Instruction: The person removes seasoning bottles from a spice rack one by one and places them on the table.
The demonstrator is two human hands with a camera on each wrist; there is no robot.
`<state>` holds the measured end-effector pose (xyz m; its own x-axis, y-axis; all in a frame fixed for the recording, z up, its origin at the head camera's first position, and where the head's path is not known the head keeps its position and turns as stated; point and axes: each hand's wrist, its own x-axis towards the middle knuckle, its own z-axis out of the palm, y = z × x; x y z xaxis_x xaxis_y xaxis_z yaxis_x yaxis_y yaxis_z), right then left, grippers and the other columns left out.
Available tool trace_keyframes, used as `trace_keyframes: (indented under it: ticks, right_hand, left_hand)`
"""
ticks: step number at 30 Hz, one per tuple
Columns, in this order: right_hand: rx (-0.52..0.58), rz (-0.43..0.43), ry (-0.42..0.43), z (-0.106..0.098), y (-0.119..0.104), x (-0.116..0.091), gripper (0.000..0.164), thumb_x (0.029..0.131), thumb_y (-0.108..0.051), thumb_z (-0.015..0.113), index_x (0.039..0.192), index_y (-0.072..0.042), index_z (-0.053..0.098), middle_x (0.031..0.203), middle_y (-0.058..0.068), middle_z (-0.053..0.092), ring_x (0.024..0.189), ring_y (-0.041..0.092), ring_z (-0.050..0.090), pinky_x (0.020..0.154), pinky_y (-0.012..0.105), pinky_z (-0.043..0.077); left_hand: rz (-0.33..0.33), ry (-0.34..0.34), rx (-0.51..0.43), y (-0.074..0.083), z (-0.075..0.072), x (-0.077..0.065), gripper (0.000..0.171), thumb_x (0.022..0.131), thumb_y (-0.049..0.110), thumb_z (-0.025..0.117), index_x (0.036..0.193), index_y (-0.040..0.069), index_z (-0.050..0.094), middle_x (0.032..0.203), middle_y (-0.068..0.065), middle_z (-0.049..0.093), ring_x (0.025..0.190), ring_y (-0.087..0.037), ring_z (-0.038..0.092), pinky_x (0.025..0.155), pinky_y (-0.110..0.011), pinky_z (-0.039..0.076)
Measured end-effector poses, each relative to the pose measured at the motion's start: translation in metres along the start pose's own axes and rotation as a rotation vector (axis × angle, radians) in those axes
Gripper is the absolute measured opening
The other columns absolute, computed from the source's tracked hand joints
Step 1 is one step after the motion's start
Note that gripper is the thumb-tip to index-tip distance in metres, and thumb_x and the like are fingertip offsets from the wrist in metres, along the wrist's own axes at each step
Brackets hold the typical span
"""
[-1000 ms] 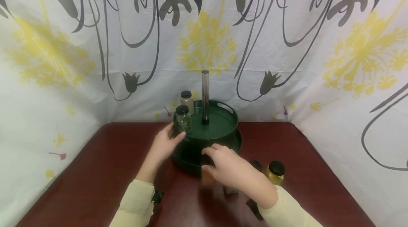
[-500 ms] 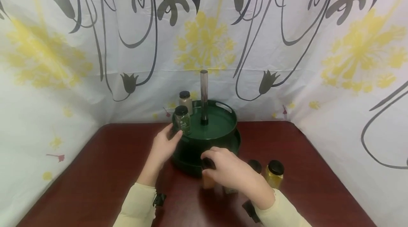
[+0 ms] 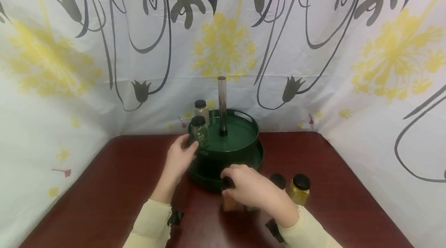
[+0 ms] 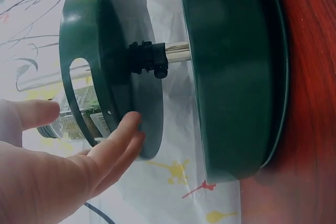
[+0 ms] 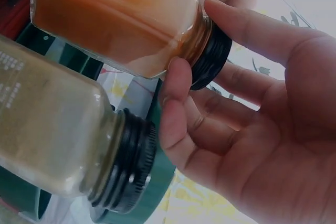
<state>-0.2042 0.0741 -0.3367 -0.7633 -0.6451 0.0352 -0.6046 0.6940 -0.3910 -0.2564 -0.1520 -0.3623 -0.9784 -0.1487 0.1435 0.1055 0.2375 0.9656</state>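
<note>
Floral curtain [image 3: 223,47] behind the rack [image 3: 226,158] and off to both its sides. Red-brown surface [image 3: 122,186] under the rack. Rack: green, upright, two round tiers, post [image 3: 222,101] up the middle. My cream sleeves [image 3: 148,221] come in from the rack's near side. My left hand [image 3: 179,159] is at the rack's left front edge, by the upper tier [image 3: 240,134], fingers loosely extended, grasping nothing; can't tell if the fingertips touch the rim. My right hand [image 3: 249,186], in front of the rack, pinches the orange jar [image 3: 229,204] by the neck. Orange jar: upright, just in front of the rack's lower tier [image 3: 205,184]; can't tell if its base meets the surface. Tan jar [image 5: 47,119] just beside it, also in front of the rack. Yellow jar [image 3: 299,195] upright on the surface, right front of the rack. Green jar [image 3: 201,136] upright on the rack's upper tier, left front, near my left hand. Beige jar [image 3: 203,115] just behind it, same tier, rack's back left. Black lid [image 3: 277,180] beside the yellow jar, rest mostly behind my right hand.
</note>
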Motion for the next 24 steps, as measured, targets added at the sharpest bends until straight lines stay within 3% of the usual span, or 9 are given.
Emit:
trace_keyframes:
  ticks: [4, 9, 14, 24]
  right_hand:
    - [-0.023, -0.001, 0.001, 0.0020, 0.0003, 0.0009, 0.036, 0.086, -0.027, 0.072, 0.117, -0.011, 0.066, 0.111, -0.001, 0.063, 0.103, 0.016, 0.057, 0.080, 0.033, 0.053]
    - [-0.056, -0.005, 0.005, 0.0024, 0.0009, 0.0014, 0.034, 0.084, -0.026, 0.074, 0.114, -0.011, 0.067, 0.109, 0.000, 0.064, 0.100, 0.016, 0.059, 0.079, 0.033, 0.054]
    - [-0.074, 0.000, -0.005, 0.0036, 0.0019, 0.0022, 0.034, 0.083, -0.027, 0.074, 0.112, -0.012, 0.067, 0.107, -0.002, 0.064, 0.098, 0.016, 0.059, 0.079, 0.035, 0.054]
    - [-0.067, 0.030, -0.036, 0.0062, 0.0041, 0.0048, 0.035, 0.083, -0.028, 0.074, 0.114, -0.013, 0.067, 0.109, -0.002, 0.064, 0.098, 0.016, 0.059, 0.078, 0.036, 0.054]
  left_hand:
    - [-0.029, -0.007, -0.098, 0.0007, -0.0010, -0.0006, 0.065, 0.097, 0.020, 0.058, 0.151, 0.002, 0.025, 0.153, -0.020, 0.027, 0.125, -0.032, 0.047, 0.084, -0.035, 0.055]
    - [-0.057, -0.001, -0.171, 0.0000, -0.0014, 0.0006, 0.066, 0.097, 0.016, 0.058, 0.152, 0.003, 0.023, 0.153, -0.020, 0.024, 0.115, -0.034, 0.053, 0.083, -0.035, 0.055]
    - [-0.069, -0.016, -0.156, -0.0025, -0.0007, 0.0021, 0.064, 0.097, 0.017, 0.058, 0.151, 0.005, 0.026, 0.152, -0.019, 0.027, 0.106, -0.032, 0.058, 0.082, -0.036, 0.056]
    - [-0.062, -0.044, -0.115, -0.0008, -0.0004, 0.0017, 0.062, 0.098, 0.020, 0.058, 0.150, 0.006, 0.029, 0.152, -0.017, 0.028, 0.106, -0.031, 0.059, 0.081, -0.037, 0.056]
